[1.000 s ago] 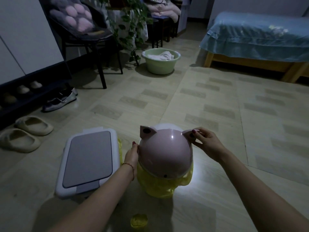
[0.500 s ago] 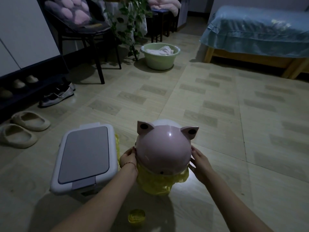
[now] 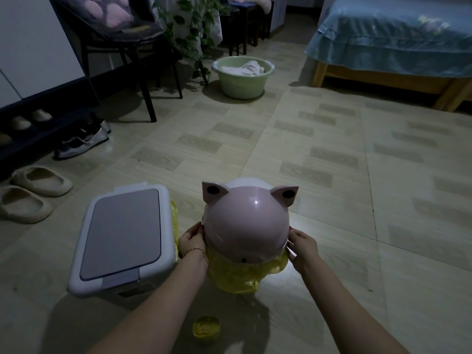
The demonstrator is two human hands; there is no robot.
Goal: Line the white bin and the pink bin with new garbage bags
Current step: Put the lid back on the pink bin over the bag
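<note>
Pink bin (image 3: 245, 226), lower centre: my left hand (image 3: 190, 238) and right hand (image 3: 301, 245) flank its domed lid, fingers curled against the rim, equally near.

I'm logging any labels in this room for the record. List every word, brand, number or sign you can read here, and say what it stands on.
None can be read.
Rounded pink plastic bin with ears: dark dots only, no print.
White rectangular bin with grey lid: plain lid; its front is too dark to tell.
Small yellow roll of garbage bags: no print visible, dim and blurred.
Pale green plastic basin: no markings show.
</note>
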